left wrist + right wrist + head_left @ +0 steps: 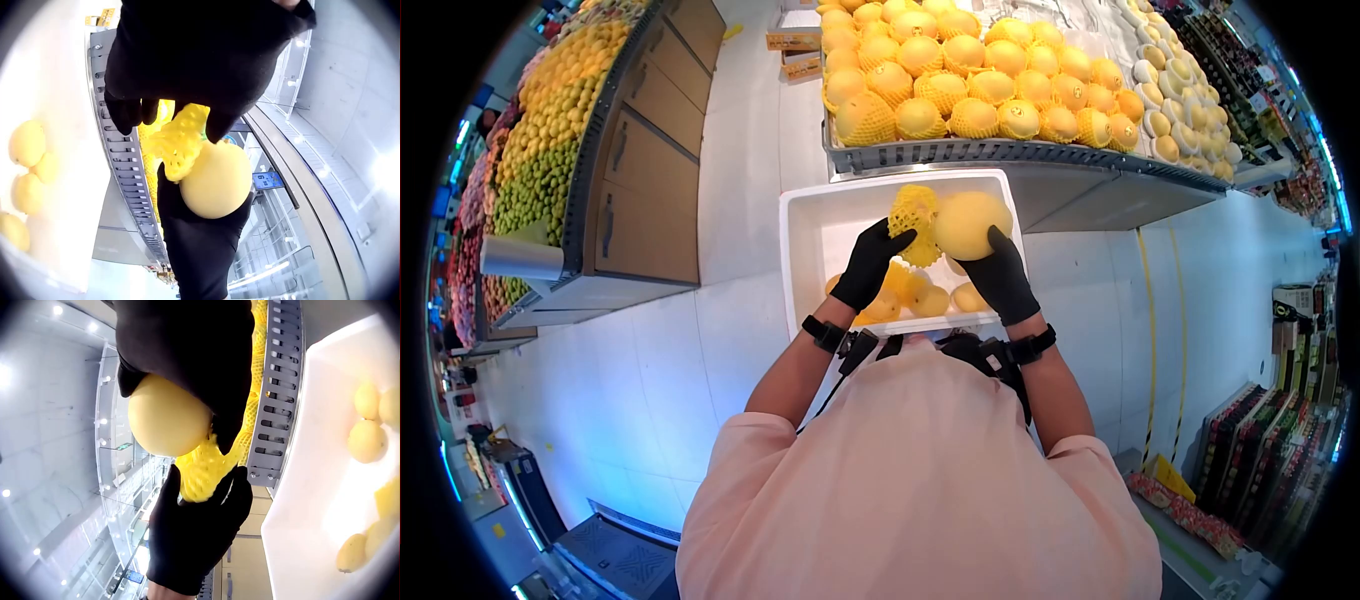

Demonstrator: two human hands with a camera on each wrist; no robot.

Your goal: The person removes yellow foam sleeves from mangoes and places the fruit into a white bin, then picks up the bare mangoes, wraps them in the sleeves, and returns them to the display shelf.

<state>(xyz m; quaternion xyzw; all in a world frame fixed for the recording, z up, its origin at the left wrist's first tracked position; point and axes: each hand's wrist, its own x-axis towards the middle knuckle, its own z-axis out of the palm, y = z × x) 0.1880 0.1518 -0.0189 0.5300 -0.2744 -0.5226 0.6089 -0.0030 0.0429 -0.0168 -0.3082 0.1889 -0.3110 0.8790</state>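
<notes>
My black-gloved left hand point(866, 265) pinches a yellow foam net sleeve point(913, 215) between thumb and fingers. Beside it, my right hand point(1002, 283), also gloved in black, grips a smooth, round, pale yellow fruit point(973, 225). The sleeve and the fruit meet side by side over a white foam box point(830, 210). In the left wrist view the sleeve point(178, 144) hangs crumpled against the bare fruit point(217, 181). The right wrist view shows the right fingers curled over the fruit point(165, 415). Several yellow fruits point(930, 300) lie in the near part of the box.
Just beyond the box stands a display with a grey slotted edge point(1000, 153), heaped with yellow fruits point(920, 117) in foam nets. Pale fruits point(1175, 90) fill its right end. On the left is a wooden counter point(640, 190) piled with fruit.
</notes>
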